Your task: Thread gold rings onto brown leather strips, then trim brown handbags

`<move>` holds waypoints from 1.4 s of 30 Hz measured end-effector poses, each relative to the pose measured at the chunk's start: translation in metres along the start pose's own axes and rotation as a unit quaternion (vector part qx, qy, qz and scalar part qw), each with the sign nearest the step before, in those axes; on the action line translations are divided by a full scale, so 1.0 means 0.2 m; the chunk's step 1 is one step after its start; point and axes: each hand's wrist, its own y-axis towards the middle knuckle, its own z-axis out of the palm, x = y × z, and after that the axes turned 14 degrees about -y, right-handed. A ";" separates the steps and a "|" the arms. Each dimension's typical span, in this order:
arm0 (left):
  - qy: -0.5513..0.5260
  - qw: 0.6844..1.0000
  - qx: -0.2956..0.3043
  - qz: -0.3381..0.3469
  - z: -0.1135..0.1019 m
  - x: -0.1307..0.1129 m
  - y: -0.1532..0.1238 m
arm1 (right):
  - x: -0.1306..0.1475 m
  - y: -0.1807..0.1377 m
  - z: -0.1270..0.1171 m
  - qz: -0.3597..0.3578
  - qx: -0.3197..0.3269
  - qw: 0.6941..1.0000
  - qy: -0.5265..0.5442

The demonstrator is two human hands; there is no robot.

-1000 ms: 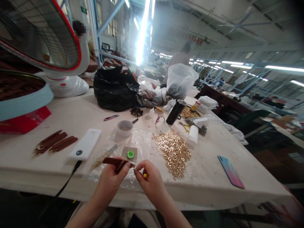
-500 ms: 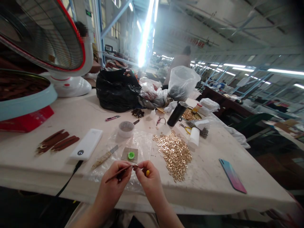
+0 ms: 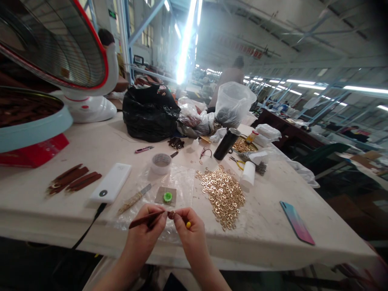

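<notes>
My left hand (image 3: 144,234) is closed around a narrow brown leather strap (image 3: 141,221), whose free end sticks out to the left. The thumb and fingers of my right hand (image 3: 193,236) pinch the strap's other end, which looks folded over; a small gold ring seems to sit there, but the fingers mostly hide it. A yellow-ended object (image 3: 188,225) pokes out of my right hand, the rest of it covered. Just beyond my hands a green round piece (image 3: 167,197) rests on a small grey-brown square (image 3: 161,193). Gold rings (image 3: 222,196) lie heaped to the right.
A knife with a wrapped handle (image 3: 135,199), a tape roll (image 3: 161,163) and a white power bank (image 3: 111,182) lie left of centre. More brown straps (image 3: 68,180) lie farther left. A phone (image 3: 296,222) is at right. Behind stand a black bag (image 3: 150,115), a black cylinder (image 3: 226,144) and a fan (image 3: 87,109).
The strap in my left hand has shifted slightly left and up, showing more of its length. My right fingers stay at its end, tilted a little differently.
</notes>
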 end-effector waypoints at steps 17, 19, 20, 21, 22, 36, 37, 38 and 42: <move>0.039 0.989 0.109 -0.090 -0.05 -0.02 0.06 | 0.02 0.03 -0.07 -0.083 0.095 0.985 -0.121; 0.071 0.989 0.112 -0.068 -0.05 -0.03 0.05 | 0.02 0.03 -0.07 -0.061 0.123 0.987 -0.081; 0.079 0.988 0.118 -0.054 -0.05 -0.04 0.05 | 0.01 0.03 -0.06 -0.047 0.137 0.988 -0.060; 0.081 0.988 0.123 -0.043 -0.05 -0.04 0.04 | 0.01 0.03 -0.06 -0.036 0.144 0.988 -0.045; 0.080 0.988 0.125 -0.035 -0.05 -0.03 0.04 | 0.00 0.03 -0.05 -0.032 0.142 0.988 -0.041; -0.091 0.945 0.163 -0.268 -0.07 -0.04 0.03 | -0.02 0.03 -0.14 -0.270 0.100 0.933 -0.214; -0.096 0.946 0.171 -0.259 -0.07 -0.04 0.04 | -0.02 0.04 -0.15 -0.300 0.108 0.923 -0.217; -0.101 0.946 0.182 -0.248 -0.07 -0.05 0.04 | -0.02 0.05 -0.15 -0.322 0.116 0.913 -0.222; -0.086 0.948 0.225 -0.208 -0.05 -0.02 0.03 | -0.02 0.07 -0.15 -0.352 0.117 0.899 -0.232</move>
